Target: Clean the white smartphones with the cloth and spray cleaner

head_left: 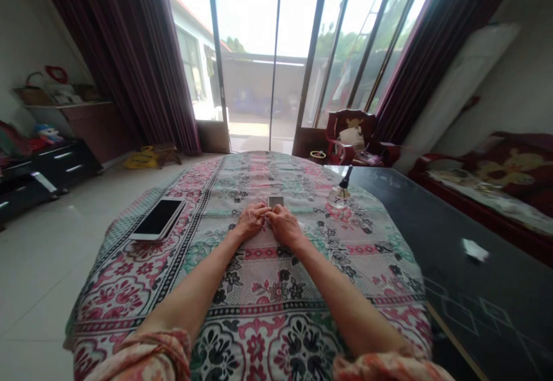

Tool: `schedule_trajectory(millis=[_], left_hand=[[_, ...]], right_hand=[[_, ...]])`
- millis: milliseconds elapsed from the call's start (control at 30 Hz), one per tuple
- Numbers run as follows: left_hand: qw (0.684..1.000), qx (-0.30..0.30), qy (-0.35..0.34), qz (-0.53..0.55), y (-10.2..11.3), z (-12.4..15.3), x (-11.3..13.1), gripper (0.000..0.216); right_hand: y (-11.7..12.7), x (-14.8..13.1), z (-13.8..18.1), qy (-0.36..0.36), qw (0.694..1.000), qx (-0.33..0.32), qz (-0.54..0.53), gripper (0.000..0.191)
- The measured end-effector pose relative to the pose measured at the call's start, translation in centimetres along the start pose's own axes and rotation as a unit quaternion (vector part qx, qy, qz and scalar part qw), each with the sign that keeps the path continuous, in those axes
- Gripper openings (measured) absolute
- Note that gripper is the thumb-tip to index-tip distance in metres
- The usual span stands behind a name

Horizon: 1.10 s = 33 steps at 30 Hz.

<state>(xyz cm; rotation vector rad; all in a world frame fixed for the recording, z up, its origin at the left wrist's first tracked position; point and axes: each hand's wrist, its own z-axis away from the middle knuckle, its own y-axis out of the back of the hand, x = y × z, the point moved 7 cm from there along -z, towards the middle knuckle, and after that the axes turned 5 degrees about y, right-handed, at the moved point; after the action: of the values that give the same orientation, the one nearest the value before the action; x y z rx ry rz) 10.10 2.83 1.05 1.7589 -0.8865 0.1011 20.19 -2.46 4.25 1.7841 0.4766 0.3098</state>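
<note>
Both my forearms stretch out over a flower-patterned cloth (268, 289) spread on a table. My left hand (251, 220) and my right hand (283, 224) meet at the fingertips, fingers curled and pinched together over something too small to make out. Just beyond the fingertips lies a small grey rectangular object (276, 201) on the cloth. A white-edged phone (158, 218) with a dark screen lies flat to the left of my left hand.
A small clear glass bottle with a dark top (340, 193) stands right of my hands, at the cloth's edge. A dark glossy tabletop (466, 254) with a white scrap (474, 250) extends right. Beyond are a sofa (496, 191), a red chair (349, 137), curtains and glass doors.
</note>
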Motion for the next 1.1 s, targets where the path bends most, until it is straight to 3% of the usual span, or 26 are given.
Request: schedule_trajectory(millis=[233,467,1100], left_hand=[[0.999,0.018,0.024,0.020,0.2,0.1,-0.5,0.037],[0.998,0.023,0.042,0.036,0.6,0.1,-0.4,0.033],[0.997,0.011,0.038,0.060,0.4,0.2,-0.6,0.028]], right_hand=[[-0.4,-0.3,0.8,-0.031,0.998,0.054,-0.015,0.025],[-0.3,-0.5,1.5,-0.012,0.994,0.100,-0.048,0.019],[-0.2,-0.4,1.7,0.003,0.985,0.140,-0.098,0.012]])
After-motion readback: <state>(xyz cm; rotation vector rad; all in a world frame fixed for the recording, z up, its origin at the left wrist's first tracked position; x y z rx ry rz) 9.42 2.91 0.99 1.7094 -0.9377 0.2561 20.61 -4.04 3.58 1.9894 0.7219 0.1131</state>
